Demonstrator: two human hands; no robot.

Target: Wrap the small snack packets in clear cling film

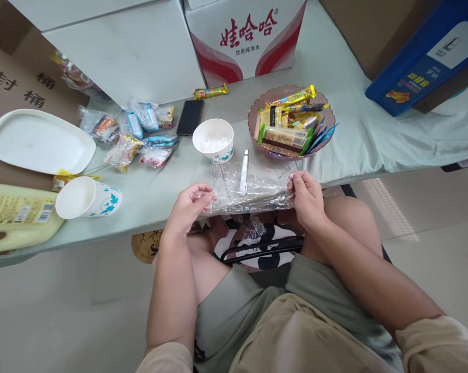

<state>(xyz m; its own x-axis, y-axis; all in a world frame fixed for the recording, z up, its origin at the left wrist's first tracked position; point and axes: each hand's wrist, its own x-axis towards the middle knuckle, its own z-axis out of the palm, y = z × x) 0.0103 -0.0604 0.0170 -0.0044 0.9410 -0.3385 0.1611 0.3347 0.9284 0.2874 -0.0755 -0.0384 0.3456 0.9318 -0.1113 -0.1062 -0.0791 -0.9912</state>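
A sheet of clear plastic wrap [263, 191] stretches along the table's front edge between my two hands. My left hand [193, 204] pinches its left end, fingers closed. At the right end, my right hand [306, 197] grips the film between thumb and curled fingers. A white utility knife [244, 173] lies in the middle, at the film; whether it is under or on top, I cannot tell. Just behind stands a white paper cup [213, 140] with something clear or whitish inside. To its right, a pinkish scalloped bowl [253, 135] holds several packaged snacks.
Wrapped snacks [140, 129], a dark phone [190, 117] and a yellow snack bar [210, 91] lie farther back. On the left are a tipped paper cup [88, 198], a white tray [39, 140] and a yellow jug [19, 217]. Boxes [245, 41] and a blue container [428, 57] stand behind.
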